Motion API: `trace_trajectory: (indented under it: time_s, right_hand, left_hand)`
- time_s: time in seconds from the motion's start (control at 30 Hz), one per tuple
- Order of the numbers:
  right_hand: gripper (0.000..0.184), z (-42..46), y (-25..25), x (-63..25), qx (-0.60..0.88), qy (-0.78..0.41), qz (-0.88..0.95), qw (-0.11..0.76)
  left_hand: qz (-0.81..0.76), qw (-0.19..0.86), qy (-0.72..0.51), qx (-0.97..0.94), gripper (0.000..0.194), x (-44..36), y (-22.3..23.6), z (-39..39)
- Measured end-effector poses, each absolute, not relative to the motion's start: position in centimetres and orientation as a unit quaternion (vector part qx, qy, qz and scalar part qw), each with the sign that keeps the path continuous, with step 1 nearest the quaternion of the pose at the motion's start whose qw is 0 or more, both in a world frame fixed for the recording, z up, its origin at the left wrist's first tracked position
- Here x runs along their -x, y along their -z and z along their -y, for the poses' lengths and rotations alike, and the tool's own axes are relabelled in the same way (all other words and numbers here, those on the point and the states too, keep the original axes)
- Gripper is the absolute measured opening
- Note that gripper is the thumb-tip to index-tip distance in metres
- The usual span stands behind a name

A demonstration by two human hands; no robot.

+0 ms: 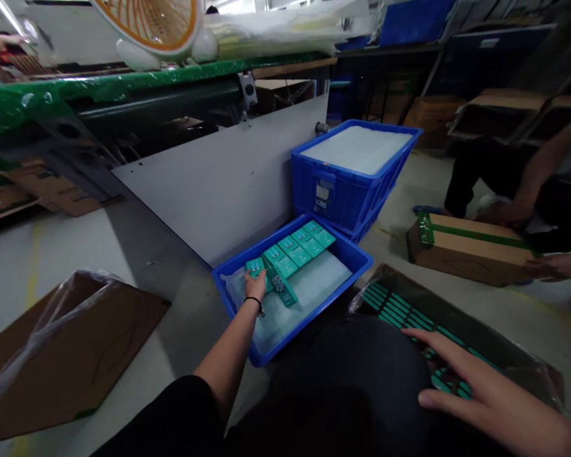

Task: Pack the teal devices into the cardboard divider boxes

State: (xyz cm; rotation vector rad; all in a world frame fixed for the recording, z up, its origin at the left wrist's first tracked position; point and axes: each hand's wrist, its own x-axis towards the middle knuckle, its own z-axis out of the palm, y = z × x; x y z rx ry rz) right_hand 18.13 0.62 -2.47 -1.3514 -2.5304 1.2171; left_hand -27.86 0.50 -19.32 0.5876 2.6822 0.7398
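My left hand (255, 287) reaches into a shallow blue crate (361, 257) and grips a small green box (255, 266) at the near end of a row of green boxes (299, 246) lying on a white liner. My right hand (470, 374) rests flat with fingers spread on the green boxes (399, 310) packed in a plastic-lined cardboard carton (518, 362) at my right. My dark-clothed lap sits between crate and carton.
A taller blue crate (352, 184) with a white sheet stands behind. A grey panel (228, 178) leans under a green-wrapped bench. A flat carton with plastic (66, 349) lies left. Another person (528, 184) sits at right, handling a brown box (470, 247).
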Motion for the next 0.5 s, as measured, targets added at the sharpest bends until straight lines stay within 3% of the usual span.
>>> trace_trajectory:
  time_s: [0.2,0.37,0.43,0.5]
  right_hand:
    - [0.077,-0.5,1.7,-17.8,0.462,-0.424,0.779,-0.024]
    - [0.077,-0.1,1.3,-17.6,0.462,-0.417,0.783,-0.016]
    - [0.077,0.1,1.3,-17.7,0.46,-0.418,0.783,-0.017]
    - [0.077,0.3,1.5,-18.0,0.457,-0.418,0.785,-0.011]
  left_hand:
    - [-0.924,0.118,-0.247,-0.267,0.074,23.5,18.6,0.9]
    - [-0.908,0.186,-0.2,-0.317,0.093,20.0,20.5,1.2]
    - [-0.909,0.199,-0.194,-0.31,0.089,20.0,21.2,0.9]
    - [-0.907,0.204,-0.205,-0.306,0.068,20.6,21.3,0.9]
